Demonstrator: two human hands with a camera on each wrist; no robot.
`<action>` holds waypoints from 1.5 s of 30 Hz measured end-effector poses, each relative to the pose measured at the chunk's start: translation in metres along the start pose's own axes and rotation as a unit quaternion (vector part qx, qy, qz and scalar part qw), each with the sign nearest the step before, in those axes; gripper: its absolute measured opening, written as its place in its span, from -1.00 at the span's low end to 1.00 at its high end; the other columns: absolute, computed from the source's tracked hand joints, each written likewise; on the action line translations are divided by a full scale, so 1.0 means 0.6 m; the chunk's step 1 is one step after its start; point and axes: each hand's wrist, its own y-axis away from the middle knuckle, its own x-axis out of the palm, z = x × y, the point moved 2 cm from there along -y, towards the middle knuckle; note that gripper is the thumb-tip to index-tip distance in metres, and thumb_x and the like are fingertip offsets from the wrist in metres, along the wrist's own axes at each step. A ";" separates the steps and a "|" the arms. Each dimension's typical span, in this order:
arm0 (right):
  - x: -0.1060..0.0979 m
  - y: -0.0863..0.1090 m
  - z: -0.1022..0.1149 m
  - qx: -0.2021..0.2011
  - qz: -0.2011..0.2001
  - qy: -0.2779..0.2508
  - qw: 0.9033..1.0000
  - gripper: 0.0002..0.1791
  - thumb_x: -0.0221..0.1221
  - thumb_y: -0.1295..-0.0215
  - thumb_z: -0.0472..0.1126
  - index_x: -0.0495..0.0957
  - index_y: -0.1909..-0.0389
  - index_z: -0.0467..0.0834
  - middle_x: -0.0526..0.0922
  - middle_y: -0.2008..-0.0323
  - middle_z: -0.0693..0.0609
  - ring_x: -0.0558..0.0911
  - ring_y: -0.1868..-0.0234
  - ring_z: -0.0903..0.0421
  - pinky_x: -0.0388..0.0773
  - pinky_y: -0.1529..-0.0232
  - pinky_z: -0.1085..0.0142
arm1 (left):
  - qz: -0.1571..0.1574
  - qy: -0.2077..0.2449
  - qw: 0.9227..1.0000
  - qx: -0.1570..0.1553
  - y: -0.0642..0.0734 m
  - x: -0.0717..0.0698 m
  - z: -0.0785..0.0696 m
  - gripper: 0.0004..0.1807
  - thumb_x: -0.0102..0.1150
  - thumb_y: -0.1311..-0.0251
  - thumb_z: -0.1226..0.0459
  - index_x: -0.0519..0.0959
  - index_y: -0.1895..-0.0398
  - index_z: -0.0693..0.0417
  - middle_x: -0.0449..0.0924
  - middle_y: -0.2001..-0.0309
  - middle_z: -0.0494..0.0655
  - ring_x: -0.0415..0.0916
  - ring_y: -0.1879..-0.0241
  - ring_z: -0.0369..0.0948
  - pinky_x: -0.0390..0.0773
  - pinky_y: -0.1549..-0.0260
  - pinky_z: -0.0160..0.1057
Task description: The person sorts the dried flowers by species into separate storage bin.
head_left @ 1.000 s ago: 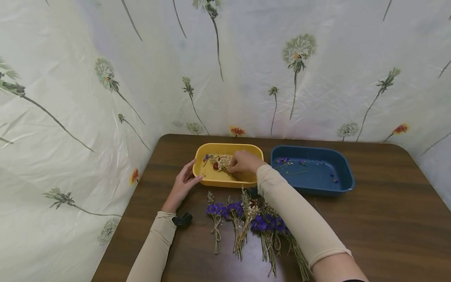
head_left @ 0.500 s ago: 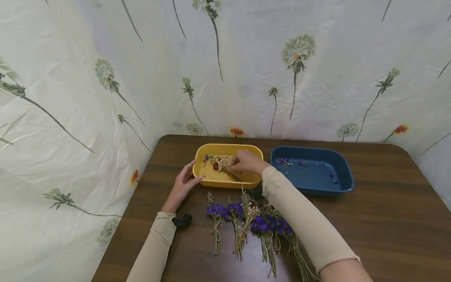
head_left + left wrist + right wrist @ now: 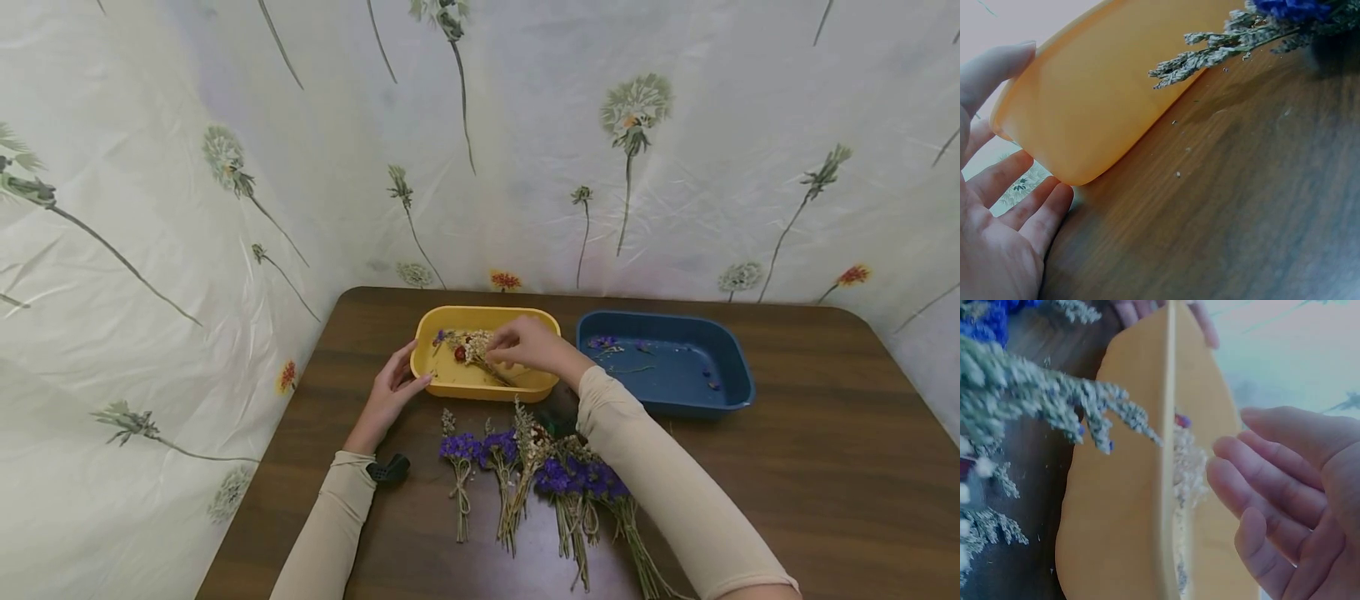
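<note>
My left hand point(image 3: 384, 398) touches the left end of a yellow tray point(image 3: 465, 390). In the left wrist view its thumb lies at the rim and its spread fingers rest against the outer wall. My right hand point(image 3: 531, 343) hovers over the tray's right half with loosely bent fingers. Nothing shows between its fingers point(image 3: 1254, 469) in the right wrist view. A small bunch of dried flowers point(image 3: 477, 348), cream with a red bloom and bits of purple, lies inside the tray, just left of that hand. Its stems point toward the near right.
A blue tray point(image 3: 667, 383) with loose purple flower bits stands to the right. Several dried bouquets with purple blooms point(image 3: 461, 447), some tied with twine, lie in a row on the brown table point(image 3: 810, 433) before the yellow tray. A flower-printed curtain point(image 3: 525, 167) hangs behind.
My right hand has drawn back to the right and up from the flower bunch, whose stems show more now. The left hand and both trays stay put.
</note>
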 end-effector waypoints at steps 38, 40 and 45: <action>0.081 0.229 0.043 0.063 -0.117 0.056 0.990 -0.79 0.37 -0.34 -0.07 0.73 0.51 0.03 0.64 0.64 0.25 0.49 0.65 0.30 0.44 0.55 0.39 | -0.004 -0.014 1.000 0.005 0.000 0.001 -0.003 -0.25 0.30 -0.41 0.18 0.23 -0.60 -0.17 0.17 -0.61 -0.06 0.19 -0.57 0.04 0.16 -0.55 0.20; 0.093 0.237 0.043 0.067 -0.120 0.070 0.988 -0.77 0.39 -0.32 -0.07 0.71 0.56 0.05 0.60 0.68 0.27 0.46 0.69 0.31 0.42 0.56 0.41 | -0.006 -0.015 1.000 0.004 0.001 0.001 -0.004 -0.25 0.30 -0.41 0.17 0.24 -0.60 -0.16 0.18 -0.61 -0.06 0.19 -0.57 0.04 0.15 -0.55 0.19; 0.117 0.250 0.045 0.092 -0.134 0.108 0.981 -0.78 0.42 -0.27 -0.08 0.70 0.58 0.13 0.53 0.71 0.33 0.42 0.70 0.33 0.40 0.55 0.41 | -0.007 -0.017 1.000 0.008 0.003 0.000 -0.004 -0.25 0.29 -0.41 0.18 0.24 -0.60 -0.13 0.18 -0.61 -0.05 0.20 -0.56 0.06 0.13 -0.56 0.20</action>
